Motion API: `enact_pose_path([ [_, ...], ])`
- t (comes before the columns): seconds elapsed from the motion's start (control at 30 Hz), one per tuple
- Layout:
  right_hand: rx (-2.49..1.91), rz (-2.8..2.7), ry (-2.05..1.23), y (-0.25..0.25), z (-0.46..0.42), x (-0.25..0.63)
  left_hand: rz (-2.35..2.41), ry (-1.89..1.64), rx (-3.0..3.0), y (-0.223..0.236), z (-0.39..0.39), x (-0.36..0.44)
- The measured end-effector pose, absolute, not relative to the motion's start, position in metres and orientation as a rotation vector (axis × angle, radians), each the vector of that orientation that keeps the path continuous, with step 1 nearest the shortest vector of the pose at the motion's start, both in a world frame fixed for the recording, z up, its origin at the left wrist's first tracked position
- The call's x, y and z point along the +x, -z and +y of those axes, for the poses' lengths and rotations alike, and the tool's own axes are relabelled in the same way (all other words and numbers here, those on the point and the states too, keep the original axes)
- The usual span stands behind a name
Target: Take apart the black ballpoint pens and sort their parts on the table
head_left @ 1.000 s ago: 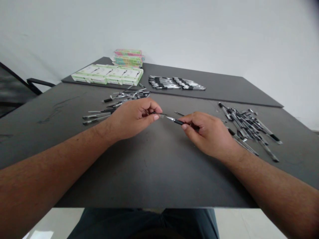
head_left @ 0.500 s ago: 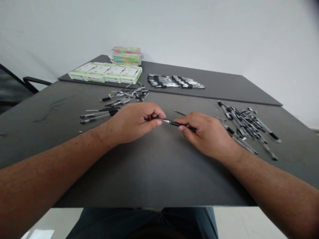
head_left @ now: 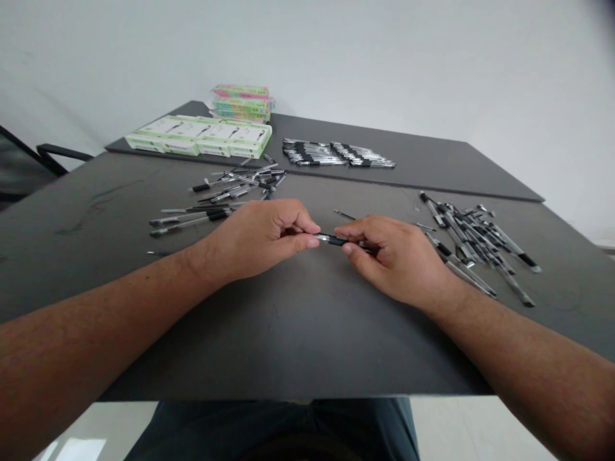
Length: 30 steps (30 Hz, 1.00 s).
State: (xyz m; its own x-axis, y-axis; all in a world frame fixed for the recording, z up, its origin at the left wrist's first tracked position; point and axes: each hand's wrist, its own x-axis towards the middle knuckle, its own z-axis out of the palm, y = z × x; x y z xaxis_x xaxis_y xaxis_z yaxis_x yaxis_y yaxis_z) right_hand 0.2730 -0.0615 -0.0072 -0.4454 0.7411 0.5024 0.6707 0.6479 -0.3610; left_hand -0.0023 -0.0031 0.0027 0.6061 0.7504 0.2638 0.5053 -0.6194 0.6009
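Two hands are working on one pen (head_left: 332, 240) over the mid part of the table (head_left: 288, 339). The L hand (head_left: 270, 235) is pinching the pen's L end b/w thumb & fingertips; the R hand (head_left: 398, 257) is grasping it farther R, thumb on the near side, fingers curling over the far side, so neither hand is resting free. The pen is lying approx. level, L to R, bridging the gap b/w the hands, w/ a black section & a pale shiny bit showing; the fingers are hiding its L end. Step in hand: prob. fitting or seating a part at that end; cap or tip, can't tell. The next move is prob. calling for keeping both pieces in line, w/ a steady push or twist & no slip in the L pinch. Surroundings: a thin rod (head_left: 344, 215) is poking out just beyond the R hand; a heap of pens (head_left: 473, 240) is lying to its R; loose pens (head_left: 246, 181) are lying far of the L hand, w/ a few more nearer its wrist; at the far side, rows of pens (head_left: 312, 153) are sitting R of the white-green boxes (head_left: 204, 132).
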Motion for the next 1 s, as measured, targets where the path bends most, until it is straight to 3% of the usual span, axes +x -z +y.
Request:
enact_pose_path([
  [0.57,-1.215,-2.226,-0.272,0.009,-0.053,0.276,0.998,-0.769,2.183,0.012,0.010,-0.006],
  [0.77,-1.447,-2.219,-0.005,-0.018,-0.025,0.301,1.093,-0.815,2.208,0.016,0.018,-0.010],
  [1.0,-1.958,-2.324,0.255,-0.034,0.095,0.347,1.025,-0.844,2.260,0.019,0.016,-0.008],
])
